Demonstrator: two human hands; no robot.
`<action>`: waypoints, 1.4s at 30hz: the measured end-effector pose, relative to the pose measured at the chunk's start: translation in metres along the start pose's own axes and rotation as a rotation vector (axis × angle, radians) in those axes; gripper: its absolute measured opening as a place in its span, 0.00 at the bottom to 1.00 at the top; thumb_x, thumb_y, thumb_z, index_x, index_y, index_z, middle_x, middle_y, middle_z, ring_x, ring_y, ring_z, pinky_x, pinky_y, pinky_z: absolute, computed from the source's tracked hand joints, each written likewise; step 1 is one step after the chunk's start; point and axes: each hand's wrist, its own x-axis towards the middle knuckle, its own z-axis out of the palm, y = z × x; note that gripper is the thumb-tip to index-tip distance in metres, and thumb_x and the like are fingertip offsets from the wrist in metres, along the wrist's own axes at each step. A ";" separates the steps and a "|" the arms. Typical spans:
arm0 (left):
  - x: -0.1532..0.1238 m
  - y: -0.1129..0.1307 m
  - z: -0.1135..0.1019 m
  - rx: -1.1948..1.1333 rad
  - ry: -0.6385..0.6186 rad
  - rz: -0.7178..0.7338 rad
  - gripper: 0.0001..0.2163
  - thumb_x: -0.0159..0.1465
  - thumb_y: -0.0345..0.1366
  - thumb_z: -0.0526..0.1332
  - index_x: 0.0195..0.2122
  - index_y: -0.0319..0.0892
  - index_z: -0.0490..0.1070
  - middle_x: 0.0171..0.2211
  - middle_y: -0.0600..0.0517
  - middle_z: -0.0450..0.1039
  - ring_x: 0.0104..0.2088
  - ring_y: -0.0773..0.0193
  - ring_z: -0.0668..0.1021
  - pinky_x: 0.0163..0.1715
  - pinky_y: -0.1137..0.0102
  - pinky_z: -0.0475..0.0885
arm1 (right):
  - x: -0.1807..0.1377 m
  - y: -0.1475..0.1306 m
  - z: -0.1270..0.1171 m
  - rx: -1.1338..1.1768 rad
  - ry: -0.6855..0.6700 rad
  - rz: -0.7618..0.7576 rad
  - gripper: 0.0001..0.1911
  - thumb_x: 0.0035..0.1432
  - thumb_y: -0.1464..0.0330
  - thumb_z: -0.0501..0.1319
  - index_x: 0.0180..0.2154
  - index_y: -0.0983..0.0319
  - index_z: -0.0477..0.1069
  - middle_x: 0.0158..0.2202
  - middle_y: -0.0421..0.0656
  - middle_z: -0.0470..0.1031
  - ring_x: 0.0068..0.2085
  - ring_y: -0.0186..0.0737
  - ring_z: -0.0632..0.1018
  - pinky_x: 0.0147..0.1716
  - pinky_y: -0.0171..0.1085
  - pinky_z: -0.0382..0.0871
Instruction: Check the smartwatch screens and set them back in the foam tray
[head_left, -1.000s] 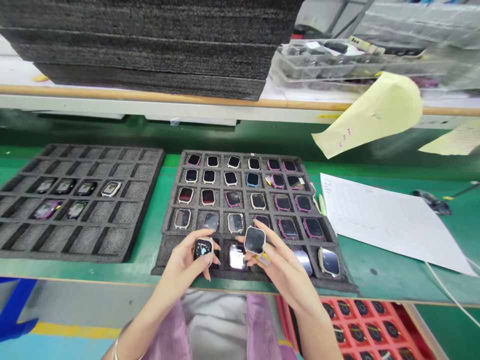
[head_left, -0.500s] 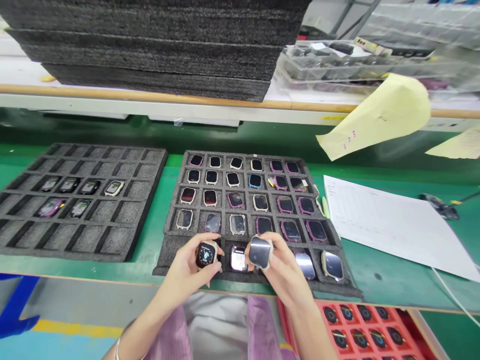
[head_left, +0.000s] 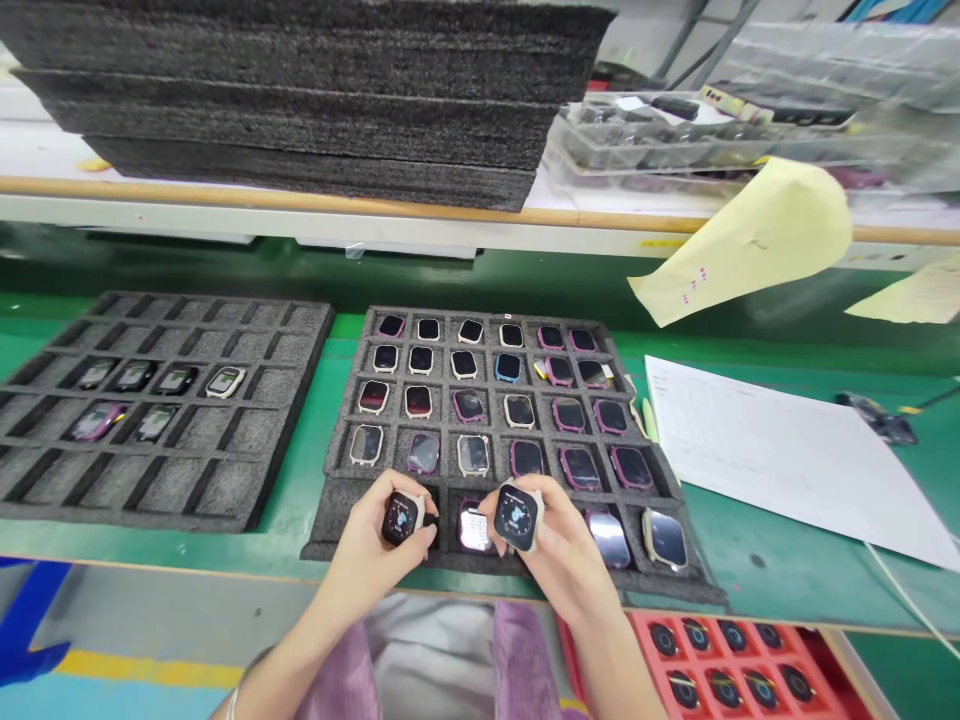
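Note:
My left hand (head_left: 382,540) is closed around a smartwatch body (head_left: 401,518) whose dark screen shows a lit clock face. In my right hand (head_left: 559,540) is another smartwatch (head_left: 517,514) with a light-coloured case, its screen also lit with a dial. Both are held just above the front row of a black foam tray (head_left: 337,492). Between my hands, a purple-edged watch (head_left: 474,527) lies in its slot, its screen reflecting white. Several more watches with silver, purple or blue cases fill the rows behind. No straps show on the two I hold.
A second foam tray (head_left: 225,490) at left holds several watches. Stacked foam (head_left: 315,110) stands on the shelf above. Paper sheets (head_left: 795,450) lie at right, under a hanging yellow note (head_left: 757,235). A red tray (head_left: 705,660) with round black parts sits below the bench edge.
The watch screen in my right hand has gone from blank to a lit dial. The left watch has tilted slightly, and both hands keep nearly the same place.

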 end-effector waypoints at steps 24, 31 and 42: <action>0.001 -0.001 -0.002 0.076 -0.016 0.076 0.09 0.56 0.23 0.57 0.34 0.43 0.63 0.30 0.57 0.65 0.28 0.69 0.66 0.27 0.75 0.62 | -0.002 0.002 -0.003 -0.054 -0.022 -0.047 0.15 0.57 0.59 0.68 0.44 0.55 0.74 0.36 0.45 0.78 0.31 0.41 0.73 0.28 0.35 0.65; -0.001 0.000 -0.004 0.078 -0.011 0.074 0.08 0.56 0.23 0.56 0.33 0.43 0.63 0.30 0.57 0.64 0.28 0.69 0.66 0.30 0.75 0.62 | -0.003 0.002 -0.002 -0.050 -0.027 -0.069 0.16 0.58 0.59 0.68 0.45 0.57 0.74 0.36 0.46 0.78 0.33 0.42 0.74 0.29 0.35 0.66; 0.002 -0.002 -0.006 0.078 0.000 0.028 0.07 0.57 0.26 0.58 0.34 0.44 0.63 0.28 0.59 0.61 0.25 0.71 0.64 0.25 0.76 0.59 | -0.002 0.004 -0.004 -0.023 -0.030 -0.080 0.15 0.58 0.60 0.68 0.46 0.56 0.74 0.37 0.45 0.78 0.34 0.42 0.74 0.31 0.35 0.68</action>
